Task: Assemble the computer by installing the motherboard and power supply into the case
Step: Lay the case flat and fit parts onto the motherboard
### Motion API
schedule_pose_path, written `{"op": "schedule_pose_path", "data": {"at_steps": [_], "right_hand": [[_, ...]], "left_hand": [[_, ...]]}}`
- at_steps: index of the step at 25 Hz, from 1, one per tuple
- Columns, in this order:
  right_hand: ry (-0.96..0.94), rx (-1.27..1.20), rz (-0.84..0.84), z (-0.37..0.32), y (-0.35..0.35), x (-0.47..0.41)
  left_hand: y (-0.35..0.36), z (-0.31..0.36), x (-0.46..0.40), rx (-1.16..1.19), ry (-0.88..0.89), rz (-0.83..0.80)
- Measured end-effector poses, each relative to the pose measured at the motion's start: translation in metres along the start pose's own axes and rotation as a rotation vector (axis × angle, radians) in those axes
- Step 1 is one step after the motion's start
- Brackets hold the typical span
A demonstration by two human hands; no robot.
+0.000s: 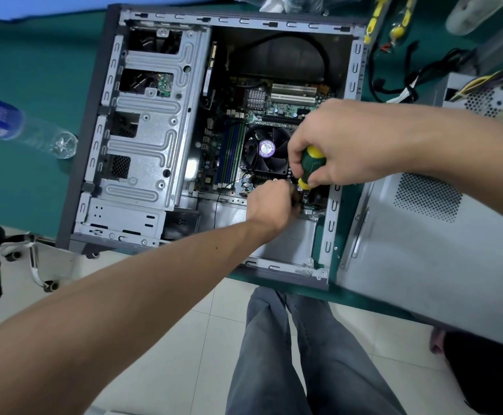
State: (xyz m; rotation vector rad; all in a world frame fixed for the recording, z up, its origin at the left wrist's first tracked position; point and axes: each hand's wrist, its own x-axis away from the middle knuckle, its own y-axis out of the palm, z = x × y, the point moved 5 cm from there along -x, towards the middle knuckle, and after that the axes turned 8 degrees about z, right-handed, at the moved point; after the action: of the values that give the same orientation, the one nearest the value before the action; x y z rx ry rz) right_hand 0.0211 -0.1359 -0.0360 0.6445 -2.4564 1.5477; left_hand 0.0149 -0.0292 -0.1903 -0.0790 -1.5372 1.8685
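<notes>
The open grey computer case lies on its side on the green table. Inside it sits the motherboard with a black CPU fan and blue and green memory slots. My right hand grips a green and yellow screwdriver, pointed down at the board's near right corner. Just below it, my left hand has curled fingers at the screwdriver's tip; what they pinch is hidden. The power supply, with yellow and black cables, stands outside the case at the far right.
The grey side panel lies right of the case. A plastic water bottle lies at the left. More yellow-handled screwdrivers and black cables are at the back right. A chair base and my legs are below the table's edge.
</notes>
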Motion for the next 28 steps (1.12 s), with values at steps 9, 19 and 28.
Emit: {"op": "schedule_pose_path", "data": {"at_steps": [9, 19, 28], "right_hand": [[-0.008, 0.025, 0.099, 0.002, 0.005, 0.002], [-0.099, 0.277, 0.012, -0.012, 0.021, -0.014], [-0.017, 0.483, 0.067, -0.025, 0.018, -0.004]], "left_hand": [[0.002, -0.002, 0.0, -0.032, -0.022, 0.021], [-0.039, -0.008, 0.015, -0.048, 0.086, -0.341], [-0.133, -0.118, 0.047, -0.024, -0.146, 0.407]]}}
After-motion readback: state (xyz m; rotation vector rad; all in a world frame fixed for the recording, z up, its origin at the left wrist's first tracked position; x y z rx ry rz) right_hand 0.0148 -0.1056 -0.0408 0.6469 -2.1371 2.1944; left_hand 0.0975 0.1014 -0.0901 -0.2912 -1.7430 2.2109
